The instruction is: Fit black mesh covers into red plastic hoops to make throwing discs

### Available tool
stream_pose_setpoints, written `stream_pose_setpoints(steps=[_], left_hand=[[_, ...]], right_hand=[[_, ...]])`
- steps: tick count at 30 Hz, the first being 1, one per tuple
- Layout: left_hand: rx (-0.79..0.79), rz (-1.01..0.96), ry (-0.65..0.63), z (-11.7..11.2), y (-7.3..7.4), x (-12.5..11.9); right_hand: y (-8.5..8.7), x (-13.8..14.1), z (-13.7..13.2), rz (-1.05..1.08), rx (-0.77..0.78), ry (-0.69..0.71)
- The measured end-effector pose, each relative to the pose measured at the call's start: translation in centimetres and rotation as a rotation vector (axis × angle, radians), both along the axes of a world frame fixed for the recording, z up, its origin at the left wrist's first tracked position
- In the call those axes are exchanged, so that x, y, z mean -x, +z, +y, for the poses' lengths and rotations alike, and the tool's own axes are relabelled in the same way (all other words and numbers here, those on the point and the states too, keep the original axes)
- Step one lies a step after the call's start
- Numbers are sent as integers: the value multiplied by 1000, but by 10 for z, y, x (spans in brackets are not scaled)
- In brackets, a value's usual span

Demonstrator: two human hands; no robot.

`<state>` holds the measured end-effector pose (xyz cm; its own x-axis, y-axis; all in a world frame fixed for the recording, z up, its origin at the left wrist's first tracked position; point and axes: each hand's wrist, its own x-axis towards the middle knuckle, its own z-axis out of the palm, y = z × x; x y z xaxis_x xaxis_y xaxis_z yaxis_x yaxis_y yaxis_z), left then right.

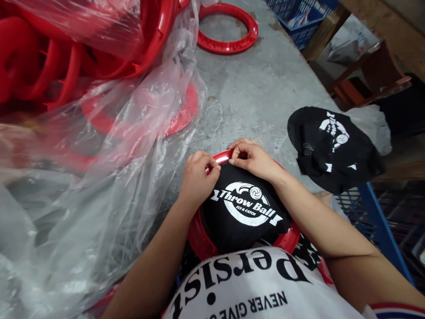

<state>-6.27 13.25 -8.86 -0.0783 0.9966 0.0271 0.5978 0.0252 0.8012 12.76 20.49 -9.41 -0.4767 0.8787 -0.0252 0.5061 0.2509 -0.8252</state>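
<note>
A red plastic ring (pixel 199 241) rests against my body, with a black mesh cloth (pixel 245 217) printed "Throw Ball" stretched over it. My left hand (pixel 197 177) pinches the cloth's far edge against the ring's rim, fingers closed. My right hand (pixel 250 157) does the same just to the right, fingers curled over the rim. Both hands sit at the ring's far edge, nearly touching each other.
A pile of red plastic rings in a clear plastic bag (pixel 83 110) fills the left. A loose red ring (pixel 229 26) lies at the far end of the grey table (pixel 265 88). More black mesh cloths (pixel 332 146) lie at right, near blue crates (pixel 368 212).
</note>
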Motion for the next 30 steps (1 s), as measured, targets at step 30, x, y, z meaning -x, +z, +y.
stream_pose_setpoints(steps=[30], left_hand=[[37, -65, 68, 4, -2, 1]], right_hand=[[1, 7, 0, -88, -57, -41]])
